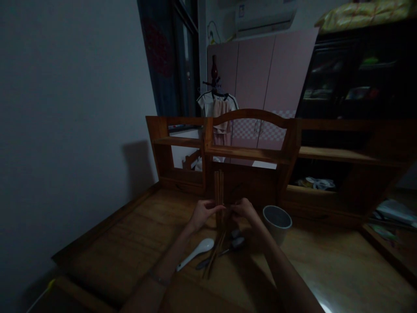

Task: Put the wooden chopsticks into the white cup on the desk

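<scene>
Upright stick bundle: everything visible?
The stick bundle is several slim, straight brown sticks, wooden by look, side by side and roughly upright over the desk. The left hand grips it below the top ends; the right hand is close beside it, contact unclear. Whether its lower ends touch down is unclear.

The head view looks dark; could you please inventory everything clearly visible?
Desk: one, brown, foreground
Shelf unit: one, brown, desk's back edge
Held chopsticks: several, brown, upright, centre
Loose chopsticks: count unclear, brown, lying below
Spoon: one, white, left of these
Metal cutlery: count unclear, grey, beside loose chopsticks
Cup: one, grey, desk's right side
Wardrobe: one, pink, behind shelf unit
Air conditioner: one, white, above wardrobe
Clothes: several, white and pink, before wardrobe
Cabinet: one, dark, back right
Package: one, yellow, atop cabinet
Curtain: one, dark, back left
Left hand: one, around held chopsticks
Right hand: one, beside them
</scene>
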A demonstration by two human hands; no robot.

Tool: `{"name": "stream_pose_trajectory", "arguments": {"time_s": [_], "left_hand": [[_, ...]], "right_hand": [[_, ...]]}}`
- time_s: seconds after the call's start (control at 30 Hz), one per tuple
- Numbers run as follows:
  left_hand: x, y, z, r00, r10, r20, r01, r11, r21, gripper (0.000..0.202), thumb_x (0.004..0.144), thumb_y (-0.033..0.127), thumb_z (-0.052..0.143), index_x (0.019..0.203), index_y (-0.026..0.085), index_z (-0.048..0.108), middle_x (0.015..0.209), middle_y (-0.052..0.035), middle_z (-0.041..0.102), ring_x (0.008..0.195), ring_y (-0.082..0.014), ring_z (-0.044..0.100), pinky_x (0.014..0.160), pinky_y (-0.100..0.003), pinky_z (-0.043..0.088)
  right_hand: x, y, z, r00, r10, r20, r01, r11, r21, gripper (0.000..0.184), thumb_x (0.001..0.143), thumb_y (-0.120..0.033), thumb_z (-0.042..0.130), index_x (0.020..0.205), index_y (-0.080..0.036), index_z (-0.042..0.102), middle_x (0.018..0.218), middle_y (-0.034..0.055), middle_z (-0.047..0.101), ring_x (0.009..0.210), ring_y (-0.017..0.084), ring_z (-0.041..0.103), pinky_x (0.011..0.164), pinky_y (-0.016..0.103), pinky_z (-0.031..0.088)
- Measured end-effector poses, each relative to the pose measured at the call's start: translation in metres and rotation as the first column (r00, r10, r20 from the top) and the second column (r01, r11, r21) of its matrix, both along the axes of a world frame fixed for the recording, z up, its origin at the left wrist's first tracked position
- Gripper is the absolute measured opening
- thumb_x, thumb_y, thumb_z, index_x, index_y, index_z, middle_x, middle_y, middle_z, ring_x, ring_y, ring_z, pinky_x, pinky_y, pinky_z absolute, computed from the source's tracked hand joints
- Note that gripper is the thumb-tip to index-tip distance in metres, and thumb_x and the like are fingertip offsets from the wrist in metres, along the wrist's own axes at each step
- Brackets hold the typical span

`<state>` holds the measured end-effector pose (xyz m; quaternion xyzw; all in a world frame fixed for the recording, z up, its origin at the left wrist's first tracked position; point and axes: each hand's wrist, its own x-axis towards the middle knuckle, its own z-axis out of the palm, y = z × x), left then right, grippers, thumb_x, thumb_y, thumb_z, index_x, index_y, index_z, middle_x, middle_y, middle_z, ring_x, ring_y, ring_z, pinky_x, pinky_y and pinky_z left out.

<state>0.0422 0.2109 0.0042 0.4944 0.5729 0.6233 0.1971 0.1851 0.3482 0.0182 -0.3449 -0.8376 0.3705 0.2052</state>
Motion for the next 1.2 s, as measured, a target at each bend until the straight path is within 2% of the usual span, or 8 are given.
{"name": "stream_pose_trajectory", "arguments": {"time_s": [0.13,0.23,0.33,0.43,0.6,0.8,0.93,1.2], "left_hand": [[-0.004,0.004,-0.006,0.999,0.012,0.032,-0.011,1.0,-0.023,0.035,0.068,0.041,0.081,0.088,0.012,0.076,0.09,-0.0103,0.075,0.083,-0.0274,0.069,0.073,-0.032,0.053],[-0.006,0.005,-0.008,0.999,-0.012,0.048,0.013,0.999,-0.031,0.037,0.067,0.041,0.081,0.091,0.013,0.076,0.092,-0.0099,0.075,0.085,-0.0269,0.069,0.075,-0.031,0.053],[-0.004,0.004,-0.007,0.998,-0.035,0.055,0.037,0.999,-0.032,0.034,0.068,0.04,0.081,0.088,0.013,0.077,0.092,-0.0094,0.075,0.087,-0.0266,0.069,0.075,-0.03,0.052],[-0.002,0.002,-0.005,0.997,-0.035,0.063,0.037,0.999,-0.024,0.033,0.07,0.04,0.08,0.089,0.013,0.076,0.093,-0.01,0.075,0.09,-0.0267,0.068,0.076,-0.03,0.052],[-0.002,0.002,-0.005,0.998,-0.019,0.065,0.021,0.999,-0.026,0.033,0.068,0.04,0.082,0.085,0.012,0.076,0.091,-0.0094,0.075,0.086,-0.0264,0.068,0.073,-0.029,0.05],[-0.003,0.005,-0.009,0.99,-0.097,0.098,0.101,0.994,-0.031,0.039,0.066,0.044,0.082,0.087,0.013,0.075,0.088,-0.0082,0.075,0.085,-0.0263,0.068,0.075,-0.032,0.052],[-0.003,0.005,-0.01,0.983,-0.157,0.1,0.16,0.987,-0.031,0.037,0.067,0.039,0.082,0.092,0.013,0.074,0.092,-0.0086,0.074,0.087,-0.0252,0.067,0.077,-0.031,0.051],[0.002,0.002,-0.005,0.99,-0.106,0.088,0.111,0.992,-0.053,0.033,0.065,0.034,0.082,0.089,0.012,0.074,0.087,-0.0075,0.073,0.081,-0.0243,0.066,0.072,-0.03,0.05]], "right_hand": [[0.009,-0.001,0.041,0.976,0.101,-0.191,-0.113,0.992,-0.05,0.027,0.084,-0.033,0.061,0.068,-0.011,0.066,0.06,0.003,0.06,0.056,0.015,0.058,0.049,0.019,0.041],[0.024,-0.008,0.077,0.933,0.14,-0.333,-0.153,0.988,-0.012,0.035,0.085,-0.045,0.062,0.077,-0.011,0.068,0.064,0.004,0.062,0.06,0.016,0.06,0.053,0.021,0.045],[0.044,-0.021,0.106,0.843,0.121,-0.525,-0.057,0.989,0.135,0.036,0.085,-0.047,0.067,0.09,-0.012,0.07,0.072,0.0067,0.066,0.062,0.019,0.062,0.052,0.024,0.045],[0.055,-0.034,0.121,0.797,0.151,-0.585,0.043,0.951,0.305,0.027,0.09,-0.042,0.066,0.093,-0.015,0.071,0.085,0.0072,0.068,0.072,0.022,0.065,0.059,0.025,0.048],[0.045,-0.044,0.116,0.831,0.212,-0.514,0.013,0.917,0.399,0.017,0.091,-0.033,0.066,0.09,-0.017,0.071,0.084,0.0047,0.069,0.071,0.021,0.065,0.06,0.025,0.047],[0.032,-0.041,0.105,0.821,0.251,-0.513,-0.061,0.932,0.358,0.017,0.091,-0.034,0.066,0.088,-0.018,0.07,0.078,0.0024,0.068,0.067,0.02,0.065,0.057,0.024,0.045],[0.027,-0.037,0.098,0.81,0.266,-0.523,-0.1,0.941,0.323,0.018,0.089,-0.034,0.067,0.084,-0.017,0.069,0.072,0.002,0.066,0.064,0.02,0.065,0.056,0.024,0.044],[0.015,-0.014,0.073,0.839,0.338,-0.427,-0.275,0.94,0.204,0.029,0.082,-0.042,0.073,0.077,-0.014,0.071,0.071,0.0007,0.064,0.067,0.018,0.059,0.055,0.023,0.038]]}}
